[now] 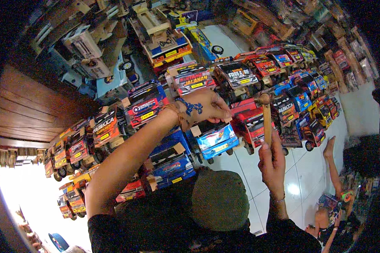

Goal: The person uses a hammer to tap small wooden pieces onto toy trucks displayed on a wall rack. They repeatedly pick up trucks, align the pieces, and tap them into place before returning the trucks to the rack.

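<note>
My right hand [272, 163] is wrapped round the wooden handle of a hammer [267, 122], its head up above a red toy truck [254, 126]. Over the top of a light-blue toy truck [217, 142], my left hand [211, 107] has its fingers pinched together near a small wooden piece at the truck's upper edge. Whether a nail or something else is between those fingers is too small to tell. Another wooden block [196, 130] sticks out at this truck's left corner. A blue toy truck [173, 168] stands to the left, below my forearm.
Rows of colourful toy trucks stretch left and right, among them an orange-and-black truck [107, 125] and a white-fronted black truck [240, 75]. A larger wooden truck [164, 44] stands behind. White floor tiles [293, 183] lie at right, where another person's leg [333, 168] shows.
</note>
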Tool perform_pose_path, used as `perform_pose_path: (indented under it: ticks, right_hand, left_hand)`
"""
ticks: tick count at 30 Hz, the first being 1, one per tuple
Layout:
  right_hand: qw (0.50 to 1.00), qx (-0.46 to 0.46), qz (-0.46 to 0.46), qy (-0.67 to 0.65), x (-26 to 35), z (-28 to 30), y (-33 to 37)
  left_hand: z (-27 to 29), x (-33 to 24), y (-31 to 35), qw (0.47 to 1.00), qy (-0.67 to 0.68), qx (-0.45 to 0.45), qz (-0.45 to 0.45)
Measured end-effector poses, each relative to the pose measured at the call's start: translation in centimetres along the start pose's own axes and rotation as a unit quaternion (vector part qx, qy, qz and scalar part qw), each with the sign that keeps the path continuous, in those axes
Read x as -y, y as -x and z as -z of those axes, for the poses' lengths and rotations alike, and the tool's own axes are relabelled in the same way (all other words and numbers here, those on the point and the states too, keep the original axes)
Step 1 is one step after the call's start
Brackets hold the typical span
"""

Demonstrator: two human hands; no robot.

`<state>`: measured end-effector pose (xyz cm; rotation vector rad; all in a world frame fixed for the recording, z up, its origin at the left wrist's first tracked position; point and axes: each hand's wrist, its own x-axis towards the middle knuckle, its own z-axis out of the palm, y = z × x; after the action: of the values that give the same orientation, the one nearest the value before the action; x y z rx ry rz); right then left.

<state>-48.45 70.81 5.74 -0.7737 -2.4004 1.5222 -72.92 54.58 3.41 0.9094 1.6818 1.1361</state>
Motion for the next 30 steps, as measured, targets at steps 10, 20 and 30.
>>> perform_pose_path:
  ticks: [10,20,30]
  right_hand:
    - [1.000,0.013,0.000,-0.012,-1.4,0.1,-0.2]
    - [0.992,0.057,0.003,0.116,0.8,1.3,0.0]
    - [0.928,0.168,0.210,0.256,1.7,2.2,-1.0]
  left_hand:
    - [0.2,1.0,-0.6,1.000,-0.013,-0.003,0.016]
    - [0.0,0.9,-1.0,0.996,-0.082,0.002,-0.029]
    - [0.3,1.6,-1.0,0.995,-0.090,-0.014,-0.049]
